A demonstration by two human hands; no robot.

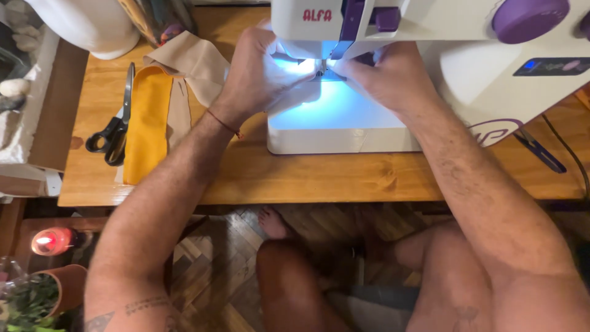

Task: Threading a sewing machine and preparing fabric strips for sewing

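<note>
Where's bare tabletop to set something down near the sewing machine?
Bare wood table runs along the near edge, between the yellow fabric strip and the sewing machine base. Crowded: under the needle, where left hand and right hand press cloth; scissors far left.

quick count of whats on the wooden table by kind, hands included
sewing machine: 1
scissors: 1
fabric pieces: 2, yellow strip, beige cloth
blue clip tool: 1
white pot: 1
hands at the needle: 2, left hand, right hand
total: 8
</note>
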